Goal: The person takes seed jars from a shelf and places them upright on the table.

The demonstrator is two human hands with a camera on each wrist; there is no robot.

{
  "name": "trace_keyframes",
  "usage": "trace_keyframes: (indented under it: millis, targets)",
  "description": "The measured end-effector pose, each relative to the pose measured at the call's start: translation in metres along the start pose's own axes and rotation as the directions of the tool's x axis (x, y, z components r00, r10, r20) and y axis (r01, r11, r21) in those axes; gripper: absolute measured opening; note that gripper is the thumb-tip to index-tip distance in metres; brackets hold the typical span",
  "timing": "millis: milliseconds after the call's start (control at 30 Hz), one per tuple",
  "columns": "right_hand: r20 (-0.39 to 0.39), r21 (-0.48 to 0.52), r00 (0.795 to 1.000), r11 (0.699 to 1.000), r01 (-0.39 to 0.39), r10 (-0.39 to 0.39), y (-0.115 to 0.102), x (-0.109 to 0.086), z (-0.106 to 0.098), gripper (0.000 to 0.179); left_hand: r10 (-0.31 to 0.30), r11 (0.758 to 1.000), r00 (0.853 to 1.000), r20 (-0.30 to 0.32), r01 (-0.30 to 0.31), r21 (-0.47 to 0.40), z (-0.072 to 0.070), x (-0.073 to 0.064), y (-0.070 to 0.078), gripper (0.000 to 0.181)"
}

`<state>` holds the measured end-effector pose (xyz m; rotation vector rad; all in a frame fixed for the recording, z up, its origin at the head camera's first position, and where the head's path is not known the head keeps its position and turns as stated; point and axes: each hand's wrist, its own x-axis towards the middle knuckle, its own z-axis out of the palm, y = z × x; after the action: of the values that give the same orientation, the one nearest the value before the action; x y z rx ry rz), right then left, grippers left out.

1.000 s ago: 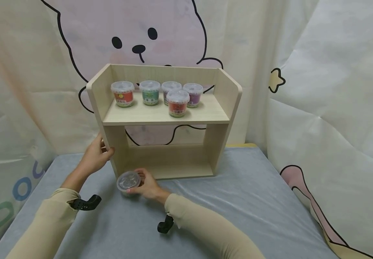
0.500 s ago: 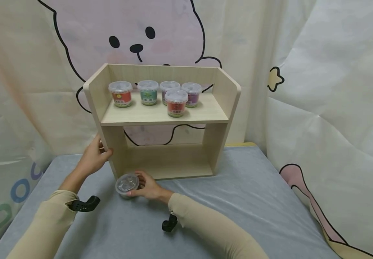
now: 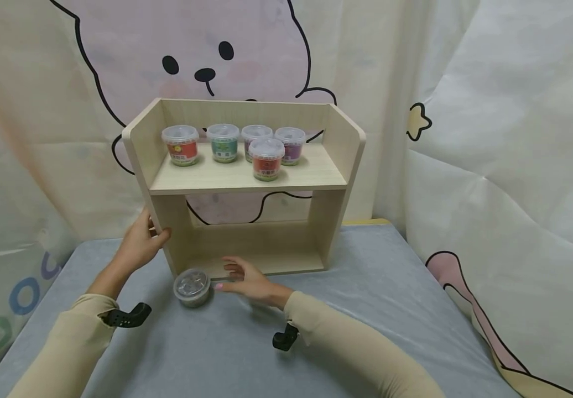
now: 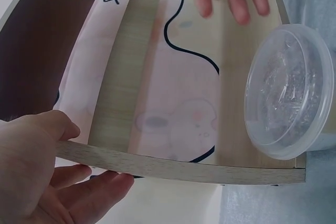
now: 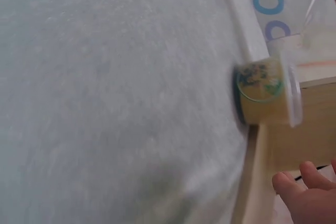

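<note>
My left hand (image 3: 139, 242) grips the left side panel of a pale wooden two-tier shelf (image 3: 311, 178); in the left wrist view the thumb and fingers (image 4: 102, 195) lie on either side of the panel's edge. On the cloth before the shelf's front left corner stands a small clear-lidded plastic cup (image 3: 192, 288), upright. In the right wrist view this cup (image 5: 262, 90) shows yellowish contents and a green print. Just right of the cup, apart from it, my right hand (image 3: 253, 283) holds nothing, its fingers spread loosely.
On the upper tier stand several lidded cups, among them a red-labelled cup (image 3: 182, 148), a green-labelled cup (image 3: 224, 145) and another red one (image 3: 266, 161) nearer the edge. A blue-grey cloth (image 3: 356, 309) covers the table. Printed curtains (image 3: 490, 138) hang behind and beside it.
My right hand has let go of the cup and drawn away to the right. The cup stays at the shelf's front left corner. My left hand keeps its grip on the panel.
</note>
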<state>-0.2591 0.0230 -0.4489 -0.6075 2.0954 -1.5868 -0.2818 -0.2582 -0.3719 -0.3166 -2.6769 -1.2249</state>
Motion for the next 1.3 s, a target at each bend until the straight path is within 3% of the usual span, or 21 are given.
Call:
trace_keyframes:
  millis: [200,533,800,1000,1300]
  targets:
    - [-0.009,-0.015,0.999,0.999,0.04,-0.04,-0.011,-0.017,-0.018,0.064,0.022,0.999,0.999,-0.036,-0.021,0.024,0.002,0.001,0.0,0.073]
    - [-0.019,-0.024,0.993,0.993,0.118,-0.118,-0.035,-0.038,-0.043,0.059,0.008,0.999,1.0,-0.015,-0.008,0.036,0.001,0.0,0.0,0.072]
    - [-0.024,-0.014,0.988,0.988,0.155,-0.156,-0.067,-0.059,-0.067,0.059,0.003,1.0,1.0,-0.018,-0.003,0.025,0.003,0.0,-0.002,0.069]
    - [-0.055,0.006,0.971,0.972,0.234,-0.233,-0.092,-0.07,-0.084,0.057,-0.007,1.0,1.0,-0.016,0.008,0.023,0.004,0.0,-0.002,0.068]
    - [-0.11,-0.046,0.942,0.949,0.313,-0.316,-0.127,-0.081,-0.11,0.056,-0.002,1.0,1.0,-0.014,0.002,0.015,0.005,0.001,-0.003,0.071]
